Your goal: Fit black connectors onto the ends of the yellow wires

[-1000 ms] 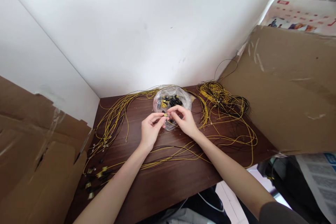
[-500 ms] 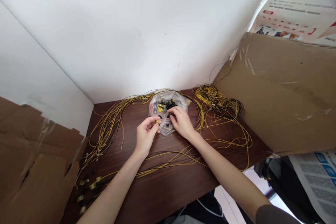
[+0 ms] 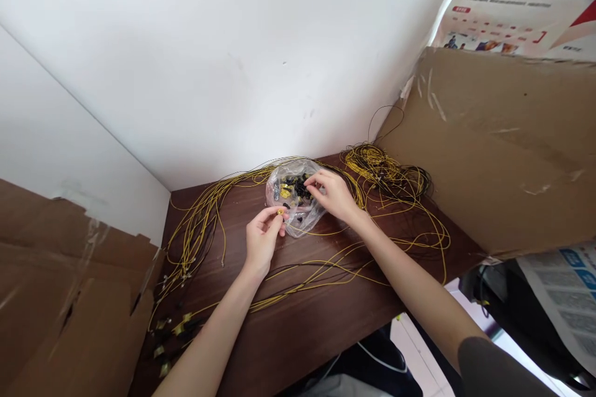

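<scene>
My left hand (image 3: 261, 240) pinches a small gold-coloured fitting (image 3: 280, 212) between thumb and fingers, in front of the bag. A thin yellow wire (image 3: 326, 234) runs from near those fingertips to the right. The clear plastic bag (image 3: 307, 223) lies open on the table and holds many small black pieces (image 3: 305, 182) and a few yellow ones (image 3: 285, 191). Over the bag's right side is my right hand (image 3: 334, 195), its thumb and fingers drawn together beside the black pieces. Whether something small is between those fingertips I cannot make out.
Long yellow and black wires (image 3: 200, 223) lie at the left, with a tangled coil (image 3: 372, 164) at the back right. Fittings with black and gold parts (image 3: 161, 350) sit front left. Cardboard (image 3: 488, 155) and a white wall (image 3: 261, 74) border the brown table (image 3: 321, 329).
My right hand has moved up and right, from the bag's front to over the black pieces. My left hand keeps its pinch on the fitting. The view has shifted slightly.
</scene>
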Tool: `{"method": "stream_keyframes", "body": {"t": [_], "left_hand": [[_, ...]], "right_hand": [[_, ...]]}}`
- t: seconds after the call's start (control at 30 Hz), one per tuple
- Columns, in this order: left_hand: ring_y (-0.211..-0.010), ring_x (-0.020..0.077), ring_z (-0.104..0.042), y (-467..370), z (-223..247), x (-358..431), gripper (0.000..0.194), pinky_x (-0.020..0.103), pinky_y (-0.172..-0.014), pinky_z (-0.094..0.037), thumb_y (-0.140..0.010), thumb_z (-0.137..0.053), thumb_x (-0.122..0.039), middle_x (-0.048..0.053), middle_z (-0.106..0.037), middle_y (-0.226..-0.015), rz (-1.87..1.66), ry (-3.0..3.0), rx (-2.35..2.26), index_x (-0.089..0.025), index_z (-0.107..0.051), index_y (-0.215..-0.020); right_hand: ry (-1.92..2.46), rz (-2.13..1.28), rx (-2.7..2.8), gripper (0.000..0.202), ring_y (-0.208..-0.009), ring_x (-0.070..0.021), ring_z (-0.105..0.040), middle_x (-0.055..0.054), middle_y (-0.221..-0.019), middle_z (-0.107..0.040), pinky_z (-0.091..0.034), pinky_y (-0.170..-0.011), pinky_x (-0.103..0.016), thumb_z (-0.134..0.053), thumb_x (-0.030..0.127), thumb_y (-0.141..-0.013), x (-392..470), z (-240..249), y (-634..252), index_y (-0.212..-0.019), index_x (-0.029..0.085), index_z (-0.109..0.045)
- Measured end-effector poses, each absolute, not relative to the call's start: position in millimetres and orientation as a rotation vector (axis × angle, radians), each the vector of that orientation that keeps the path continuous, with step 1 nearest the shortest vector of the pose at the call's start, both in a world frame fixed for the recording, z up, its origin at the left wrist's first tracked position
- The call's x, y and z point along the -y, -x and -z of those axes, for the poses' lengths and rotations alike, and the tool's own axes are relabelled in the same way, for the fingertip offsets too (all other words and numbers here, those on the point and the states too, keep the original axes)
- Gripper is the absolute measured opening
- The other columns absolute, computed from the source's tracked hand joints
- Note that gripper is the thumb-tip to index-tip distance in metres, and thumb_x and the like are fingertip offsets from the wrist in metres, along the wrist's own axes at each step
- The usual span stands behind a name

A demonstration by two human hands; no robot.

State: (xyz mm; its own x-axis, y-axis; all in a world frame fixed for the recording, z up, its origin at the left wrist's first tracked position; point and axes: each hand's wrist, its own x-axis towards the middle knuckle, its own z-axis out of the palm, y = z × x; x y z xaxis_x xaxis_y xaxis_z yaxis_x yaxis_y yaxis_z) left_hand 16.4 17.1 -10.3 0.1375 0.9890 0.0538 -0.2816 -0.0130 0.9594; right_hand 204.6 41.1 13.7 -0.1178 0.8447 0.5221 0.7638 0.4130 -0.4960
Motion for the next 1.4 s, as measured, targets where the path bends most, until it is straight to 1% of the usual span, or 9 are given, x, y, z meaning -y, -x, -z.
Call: {"method": "stream_keyframes", "body": {"t": [0.13, 0.3, 0.53, 0.7, 0.8, 0.97, 1.1, 1.2, 1.4], "left_hand": [[-0.053, 0.007, -0.049, -15, 13, -18, 0.021, 0.019, -0.05, -0.039, -0.071, -0.064, -0.023, 0.003, -0.063, -0.074, -1.251, -1.089, -0.885, -0.011, -0.065, -0.089], [-0.054, 0.0071, -0.049, -13, 14, -19, 0.024, 0.02, -0.051, -0.04, -0.072, -0.064, -0.022, 0.003, -0.062, -0.075, -1.272, -1.079, -0.867, -0.013, -0.062, -0.094], [-0.055, 0.0074, -0.05, -14, 13, -19, 0.02, 0.02, -0.053, -0.041, -0.074, -0.064, -0.022, 0.003, -0.062, -0.077, -1.249, -1.124, -0.853, -0.014, -0.06, -0.091], [-0.058, 0.0081, -0.051, -14, 11, -16, 0.02, 0.02, -0.055, -0.043, -0.075, -0.064, -0.023, 0.003, -0.064, -0.079, -1.206, -1.192, -0.847, -0.014, -0.061, -0.092], [-0.061, 0.0091, -0.053, -16, 8, -14, 0.02, 0.02, -0.056, -0.045, -0.074, -0.066, -0.024, 0.004, -0.065, -0.08, -1.212, -1.198, -0.873, -0.014, -0.062, -0.091], [-0.061, 0.0098, -0.053, -16, 6, -12, 0.018, 0.02, -0.055, -0.046, -0.072, -0.067, -0.024, 0.004, -0.065, -0.078, -1.157, -1.28, -0.885, -0.014, -0.064, -0.087], [-0.061, 0.0097, -0.053, -14, 7, -12, 0.018, 0.021, -0.055, -0.046, -0.072, -0.067, -0.025, 0.004, -0.065, -0.079, -1.144, -1.327, -0.89, -0.015, -0.067, -0.088], [-0.061, 0.0102, -0.054, -13, 7, -13, 0.02, 0.022, -0.056, -0.047, -0.071, -0.069, -0.026, 0.005, -0.066, -0.081, -1.177, -1.301, -0.908, -0.014, -0.067, -0.087], [-0.06, 0.0092, -0.053, -13, 9, -14, 0.02, 0.021, -0.056, -0.046, -0.07, -0.07, -0.025, 0.004, -0.067, -0.081, -1.193, -1.271, -0.891, -0.014, -0.069, -0.087]], "right_hand": [[1.183, -0.253, 2.114, 0.011, -0.083, -0.0158, -0.054, -0.004, -0.085, -0.06, -0.041, -0.076, -0.028, -0.056, 0.023, -0.086, -32, -10, -200, -0.087, 0.017, -0.064], [1.215, -0.174, 2.306, 0.016, -0.079, -0.0178, -0.051, -0.005, -0.08, -0.059, -0.039, -0.073, -0.031, -0.059, 0.032, -0.084, -21, 3, -195, -0.087, 0.017, -0.066], [1.247, -0.152, 2.348, 0.013, -0.079, -0.0177, -0.05, -0.005, -0.08, -0.058, -0.037, -0.071, -0.031, -0.057, 0.027, -0.086, -23, 4, -196, -0.083, 0.017, -0.066], [1.237, -0.192, 2.252, 0.016, -0.086, -0.019, -0.05, -0.007, -0.088, -0.059, -0.04, -0.077, -0.033, -0.048, 0.018, -0.089, -18, 8, -193, -0.093, 0.016, -0.064], [1.125, -0.361, 2.091, 0.02, -0.087, -0.0175, -0.053, -0.008, -0.091, -0.058, -0.043, -0.078, -0.033, -0.045, 0.016, -0.09, -16, 9, -186, -0.095, 0.016, -0.065], [0.99, -0.966, 1.477, 0.016, -0.068, -0.0123, -0.057, -0.004, -0.086, -0.06, -0.049, -0.064, -0.028, -0.059, 0.031, -0.083, -13, 10, -170, -0.09, 0.02, -0.069], [0.821, -1.318, 1.023, 0.018, -0.068, -0.0112, -0.061, -0.001, -0.081, -0.064, -0.052, -0.073, -0.028, -0.072, 0.032, -0.07, -12, 11, -160, -0.083, 0.021, -0.071], [0.763, -1.428, 0.851, 0.02, -0.07, -0.0119, -0.064, -0.001, -0.084, -0.067, -0.053, -0.079, -0.029, -0.077, 0.03, -0.064, -11, 10, -158, -0.079, 0.019, -0.071], [0.751, -1.457, 0.812, 0.021, -0.071, -0.0124, -0.066, -0.001, -0.079, -0.069, -0.054, -0.077, -0.027, -0.079, 0.024, -0.06, -11, 7, -160, -0.078, 0.018, -0.071]]}}
